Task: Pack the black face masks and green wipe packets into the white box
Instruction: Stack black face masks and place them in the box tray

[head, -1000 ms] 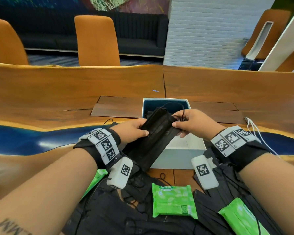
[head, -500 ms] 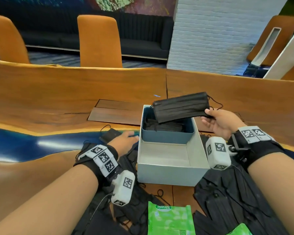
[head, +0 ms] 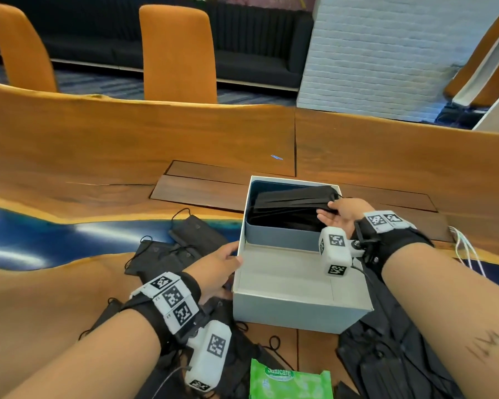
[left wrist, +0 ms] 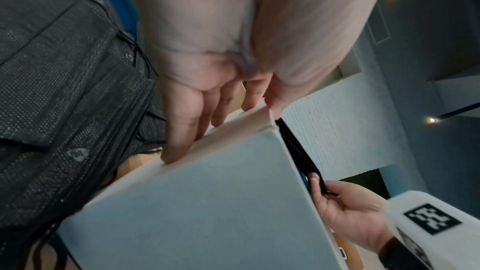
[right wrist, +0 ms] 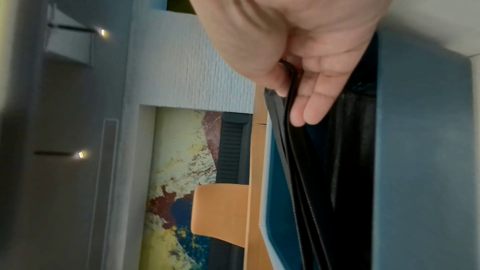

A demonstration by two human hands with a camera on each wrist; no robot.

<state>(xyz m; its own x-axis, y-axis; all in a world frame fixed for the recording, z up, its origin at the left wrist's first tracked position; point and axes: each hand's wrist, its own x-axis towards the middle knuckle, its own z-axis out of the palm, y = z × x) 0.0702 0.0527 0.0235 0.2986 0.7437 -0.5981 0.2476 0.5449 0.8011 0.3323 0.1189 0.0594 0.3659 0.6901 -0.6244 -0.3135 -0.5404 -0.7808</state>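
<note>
Both hands at white box [head: 297,312]; right hand [head: 339,216] pinches black mask [head: 294,200].

One white cardboard box [head: 297,309] is seen, with two compartments. One green plastic wipe packet [head: 290,383] is counted at the near edge. Two orange upholstered chairs [head: 177,53] are seen far behind. The loose black fabric masks [head: 185,246] cannot be counted.

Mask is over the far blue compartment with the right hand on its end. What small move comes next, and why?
Probably let go: the right hand pinches the black mask's end, which already lies in the blue compartment of the white box. The left hand steadies the box wall.
</note>
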